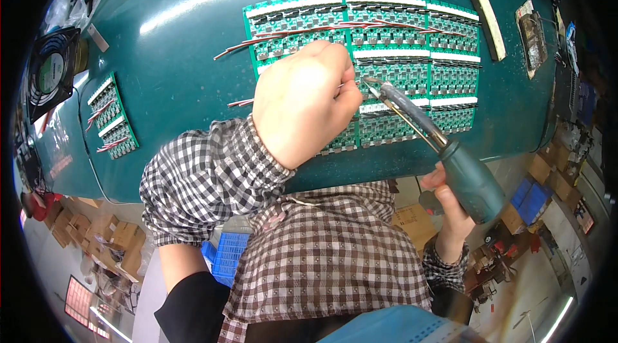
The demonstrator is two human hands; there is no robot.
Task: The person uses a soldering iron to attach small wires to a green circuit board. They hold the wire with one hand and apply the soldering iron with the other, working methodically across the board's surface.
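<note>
Green circuit boards lie joined in a block of several panels on the table, with white strips and small dark parts in rows. My left hand is closed in a pinch above the middle of the boards, on thin red and white wires whose other ends stick out to its left. The fingertips and the wire ends between them are mostly hidden. In my right hand is a soldering iron with a dark green handle. Its tip is close to my left fingertips, over the boards; whether it touches them I cannot tell.
More red and white wires lie across the upper boards. A smaller board panel and a black fan are at the left. On the right lie a pale curved strip and a scorched block. The green table ends near my body.
</note>
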